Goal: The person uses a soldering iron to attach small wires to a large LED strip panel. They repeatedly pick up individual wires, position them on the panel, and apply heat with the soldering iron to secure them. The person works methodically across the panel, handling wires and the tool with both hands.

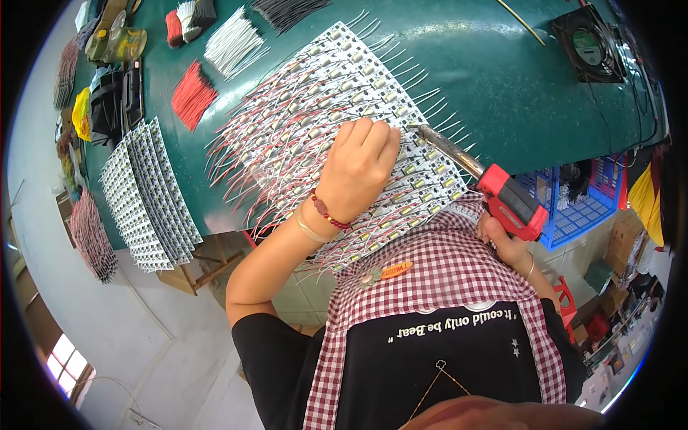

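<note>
A large white panel of circuit boards (337, 79) lies at the table's near edge, with rows of red and white wires sticking out from it. My left hand (362, 168) rests over the middle of this panel, its fingers curled closed and pointing down; what they pinch is hidden beneath them. In my right hand (505, 240), at the panel's right, is a red and black soldering gun (512, 201). Its metal barrel slants up and left, and the tip meets the panel close beside my left fingertips.
Cut red wires (193, 94) and white wires (235, 43) lie in bundles beyond the panel. More circuit board panels (147, 197) lean stacked at the left table edge. A black fan (588, 44) stands far right, above a blue plastic crate (584, 204) beside the table.
</note>
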